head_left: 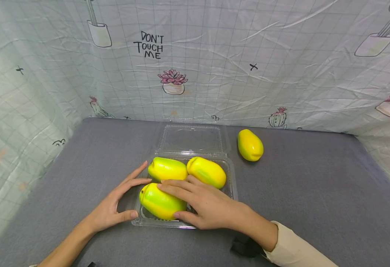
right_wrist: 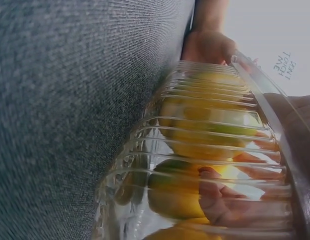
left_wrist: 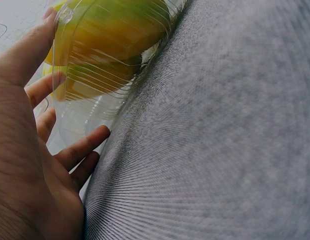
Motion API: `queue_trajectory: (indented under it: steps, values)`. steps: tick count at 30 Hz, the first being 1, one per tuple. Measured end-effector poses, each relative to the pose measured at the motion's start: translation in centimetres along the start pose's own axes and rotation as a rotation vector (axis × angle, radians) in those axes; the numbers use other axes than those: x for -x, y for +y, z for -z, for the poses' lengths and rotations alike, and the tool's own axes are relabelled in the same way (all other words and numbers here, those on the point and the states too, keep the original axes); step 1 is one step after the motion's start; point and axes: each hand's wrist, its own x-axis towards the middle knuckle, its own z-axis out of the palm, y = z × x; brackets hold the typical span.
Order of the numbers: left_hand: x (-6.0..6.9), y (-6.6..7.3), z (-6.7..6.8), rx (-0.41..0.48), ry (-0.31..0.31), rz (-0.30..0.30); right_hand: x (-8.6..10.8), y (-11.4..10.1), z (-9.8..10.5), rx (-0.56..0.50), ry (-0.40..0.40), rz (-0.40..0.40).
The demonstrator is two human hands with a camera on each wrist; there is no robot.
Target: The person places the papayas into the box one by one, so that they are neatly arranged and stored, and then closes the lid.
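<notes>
A clear plastic clamshell box stands with its lid folded back. Three yellow-green papayas lie in it: back left, back right and front left. My right hand reaches over the box and grips the front-left papaya, fingers on top and thumb low at its right end. In the right wrist view, curled fingers show through the ribbed wall. At the box's left side, my left hand is spread, its fingertips close to the rim; firm contact is hard to tell.
Another yellow papaya lies on the grey cloth to the right of the box's open lid. A dark object sits under the right wrist. Behind the table hangs a printed curtain.
</notes>
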Motion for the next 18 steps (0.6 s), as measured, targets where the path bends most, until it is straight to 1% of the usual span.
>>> queue_trajectory:
  steps: [3,10,18]
  values:
    - [0.0,0.0,0.0,0.001,0.0,0.005,0.0,0.0,0.0,-0.002,-0.002,0.001]
    - [0.0,-0.1,0.0,0.004,-0.002,0.007,0.1,-0.1,0.3,-0.042,0.012,-0.009]
    - [0.0,-0.2,0.1,0.014,-0.001,0.007,0.0,-0.3,1.5,-0.067,0.048,0.033]
